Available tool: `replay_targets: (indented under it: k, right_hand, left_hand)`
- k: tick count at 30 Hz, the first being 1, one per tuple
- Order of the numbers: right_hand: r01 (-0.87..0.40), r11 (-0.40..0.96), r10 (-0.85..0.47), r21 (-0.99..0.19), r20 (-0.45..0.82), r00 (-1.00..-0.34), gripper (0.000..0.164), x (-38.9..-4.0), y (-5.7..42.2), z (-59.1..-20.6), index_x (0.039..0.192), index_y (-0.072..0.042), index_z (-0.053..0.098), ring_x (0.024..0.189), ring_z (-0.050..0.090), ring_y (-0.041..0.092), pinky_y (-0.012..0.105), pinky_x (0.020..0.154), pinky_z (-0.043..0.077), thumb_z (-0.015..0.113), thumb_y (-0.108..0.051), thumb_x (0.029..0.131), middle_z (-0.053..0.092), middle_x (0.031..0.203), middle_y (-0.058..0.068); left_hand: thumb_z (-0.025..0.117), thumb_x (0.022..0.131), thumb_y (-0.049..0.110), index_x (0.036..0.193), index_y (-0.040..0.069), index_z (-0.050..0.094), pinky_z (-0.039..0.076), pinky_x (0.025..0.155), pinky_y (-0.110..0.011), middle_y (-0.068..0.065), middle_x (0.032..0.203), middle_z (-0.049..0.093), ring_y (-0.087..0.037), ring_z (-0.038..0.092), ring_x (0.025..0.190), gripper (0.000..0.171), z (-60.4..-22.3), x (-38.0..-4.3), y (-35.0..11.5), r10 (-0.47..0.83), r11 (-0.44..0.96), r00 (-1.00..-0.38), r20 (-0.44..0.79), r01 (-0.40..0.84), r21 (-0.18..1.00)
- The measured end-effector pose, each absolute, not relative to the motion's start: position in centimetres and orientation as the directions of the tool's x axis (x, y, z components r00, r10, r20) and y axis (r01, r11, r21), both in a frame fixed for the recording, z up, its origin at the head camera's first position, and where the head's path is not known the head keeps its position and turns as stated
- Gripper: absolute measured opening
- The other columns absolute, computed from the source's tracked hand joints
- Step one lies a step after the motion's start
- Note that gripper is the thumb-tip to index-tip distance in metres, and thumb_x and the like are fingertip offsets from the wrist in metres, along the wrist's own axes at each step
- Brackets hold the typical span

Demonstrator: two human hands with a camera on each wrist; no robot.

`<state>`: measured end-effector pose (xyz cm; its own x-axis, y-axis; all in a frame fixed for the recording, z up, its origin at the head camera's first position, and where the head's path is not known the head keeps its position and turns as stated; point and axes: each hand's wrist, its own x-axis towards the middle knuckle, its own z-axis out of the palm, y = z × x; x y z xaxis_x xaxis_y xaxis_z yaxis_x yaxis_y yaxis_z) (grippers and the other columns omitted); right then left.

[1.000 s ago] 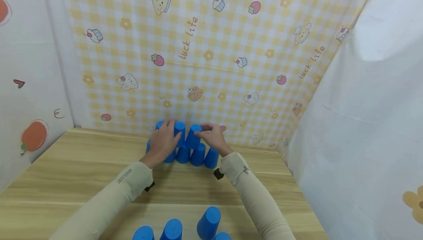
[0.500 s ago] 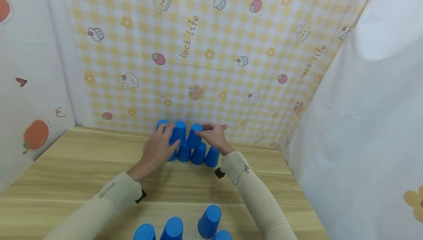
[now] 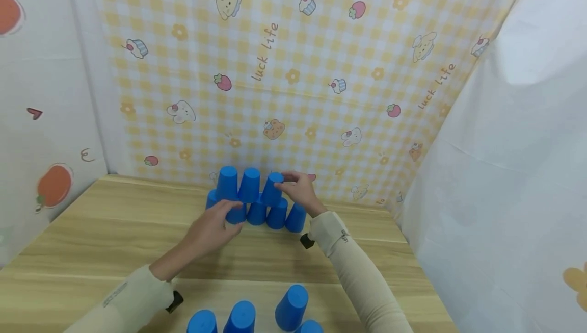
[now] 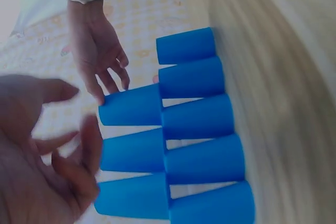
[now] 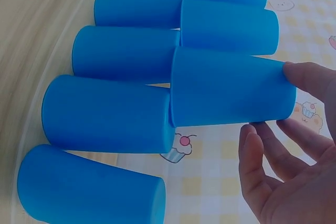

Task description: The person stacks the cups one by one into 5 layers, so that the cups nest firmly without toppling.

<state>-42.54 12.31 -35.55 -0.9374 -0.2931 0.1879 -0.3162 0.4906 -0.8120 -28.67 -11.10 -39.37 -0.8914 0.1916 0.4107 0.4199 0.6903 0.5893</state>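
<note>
My right hand (image 3: 300, 190) pinches an upside-down blue cup (image 5: 231, 87) near its narrow end, thumb on one side and fingers on the other. That cup stands at the right end of the upper row, on the lower row of blue cups (image 3: 277, 214). To its left in the same row are two more upturned cups, a middle cup (image 3: 249, 185) and a left cup (image 3: 227, 182). My left hand (image 3: 211, 226) holds nothing; its thumb and fingers are apart, in front of the stack's left part. In the left wrist view, its loosely bent fingers (image 4: 89, 145) overlap the upper cups' ends.
Nearer to me on the wooden table (image 3: 114, 231) stand several more upturned blue cups, among them a right one (image 3: 292, 307) and a middle one (image 3: 240, 317). A yellow checked cloth (image 3: 293, 103) hangs right behind the stack. White sheets (image 3: 495, 170) flank both sides.
My left hand has let go of the upper row's left part and drawn back down and left, uncovering the cups there. The right hand stays at the right upper cup.
</note>
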Motion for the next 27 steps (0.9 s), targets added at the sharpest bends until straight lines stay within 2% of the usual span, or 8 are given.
replay_targets:
  k: [2,5,11,17,21,27]
  right_hand:
    - [-0.319,0.485,-0.297,-0.814,0.19,-0.936,0.047,-42.6,12.4,-35.7,0.13,-0.007,0.063,0.109,0.065,0.026,0.042,0.089,0.055,0.074,-0.028,0.09,0.066,0.125,0.013]
    - [-0.318,0.475,-0.302,-0.821,0.187,-0.935,0.047,-42.8,12.5,-35.8,0.131,-0.007,0.063,0.106,0.066,0.026,0.043,0.087,0.056,0.075,-0.027,0.09,0.066,0.126,0.013]
    - [-0.293,0.464,-0.3,-0.836,0.163,-0.94,0.05,-42.9,12.7,-35.9,0.134,-0.008,0.061,0.096,0.07,0.029,0.053,0.084,0.055,0.076,-0.022,0.089,0.064,0.128,0.016]
    - [-0.284,0.479,-0.289,-0.831,0.157,-0.944,0.05,-42.7,13.1,-35.9,0.133,-0.01,0.061,0.099,0.069,0.03,0.048,0.085,0.056,0.078,-0.021,0.087,0.065,0.127,0.015]
    - [-0.3,0.49,-0.276,-0.819,0.181,-0.944,0.05,-42.6,13.4,-36.0,0.132,-0.007,0.062,0.1,0.069,0.029,0.043,0.085,0.056,0.078,-0.021,0.086,0.067,0.123,0.014]
    - [-0.327,0.479,-0.284,-0.815,0.209,-0.936,0.047,-42.2,13.8,-35.8,0.129,-0.002,0.063,0.105,0.066,0.029,0.044,0.088,0.055,0.077,-0.017,0.087,0.068,0.12,0.015]
  left_hand:
    - [0.072,0.091,0.019,0.13,0.006,0.06,0.055,0.064,-0.033,-0.012,0.126,0.062,-0.016,0.064,0.079,0.043,-39.8,-28.2,-11.6,0.285,0.647,-0.875,0.392,0.477,0.595]
    - [0.069,0.095,0.024,0.13,0.011,0.06,0.048,0.053,-0.024,-0.006,0.122,0.063,-0.003,0.051,0.06,0.039,-40.4,-27.7,-12.2,0.422,0.559,-0.832,0.36,0.552,0.619]
    - [0.061,0.099,0.036,0.128,0.016,0.061,0.048,0.056,-0.022,0.001,0.115,0.065,0.001,0.05,0.063,0.035,-41.0,-26.7,-12.8,0.546,0.467,-0.758,0.356,0.629,0.622]
    - [0.057,0.1,0.039,0.129,0.019,0.061,0.05,0.061,-0.022,-0.001,0.12,0.065,0.0,0.054,0.07,0.036,-40.9,-25.7,-12.8,0.645,0.395,-0.706,0.293,0.636,0.663]
    - [0.058,0.1,0.037,0.127,0.02,0.063,0.05,0.061,-0.021,0.001,0.12,0.065,0.002,0.053,0.07,0.032,-41.0,-25.4,-12.6,0.678,0.364,-0.671,0.301,0.662,0.655]
    - [0.061,0.098,0.04,0.127,0.021,0.062,0.049,0.056,-0.02,0.002,0.12,0.063,0.003,0.051,0.064,0.034,-41.1,-24.8,-12.0,0.662,0.35,-0.688,0.298,0.635,0.689]
